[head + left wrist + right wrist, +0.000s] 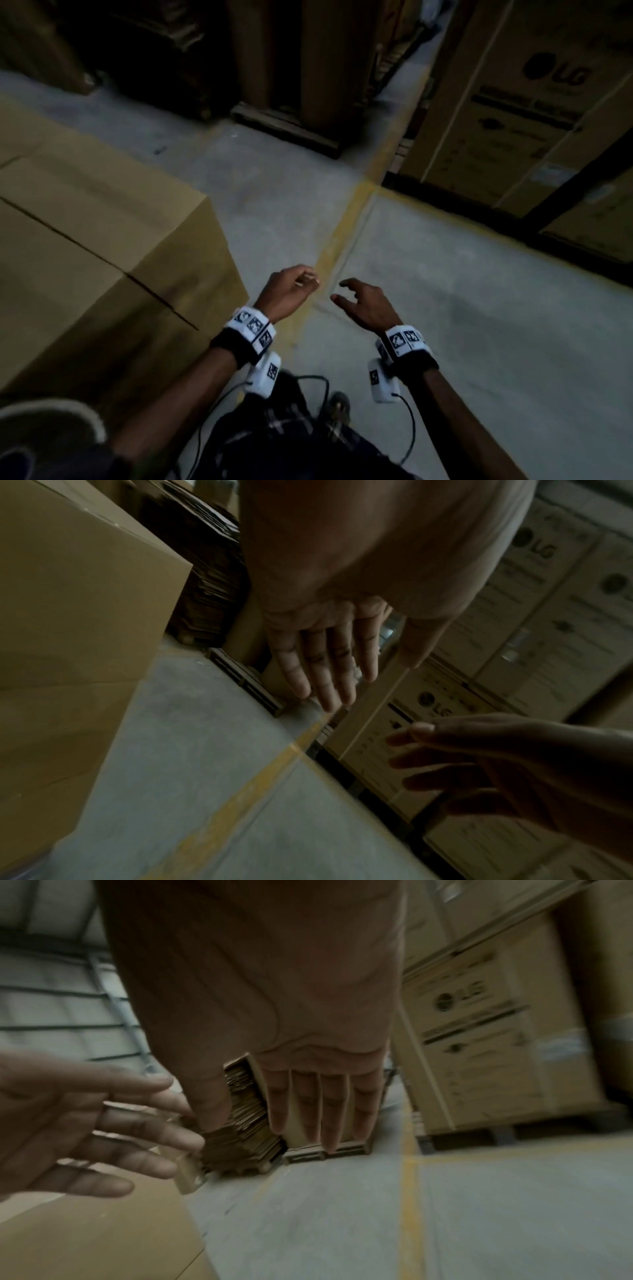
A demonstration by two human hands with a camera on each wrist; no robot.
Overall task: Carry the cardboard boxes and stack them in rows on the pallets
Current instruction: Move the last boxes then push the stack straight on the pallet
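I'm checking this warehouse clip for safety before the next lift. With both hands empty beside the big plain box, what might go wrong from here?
1. The plain cardboard box looks bulky; the left hand and right hand may struggle to grip its smooth sides.
2. Loose cables hang from the wrist units near the legs and might snag.
3. The dim aisle between stacked printed boxes and a pallet leaves tripping possible.

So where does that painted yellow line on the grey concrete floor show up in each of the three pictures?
Head view: the painted yellow floor line runs up the middle, beyond both hands.
Left wrist view: it crosses diagonally from bottom centre toward the middle.
Right wrist view: it runs vertically, right of centre.
Shared landmark: the printed LG cardboard boxes stand just right of the line in all three.
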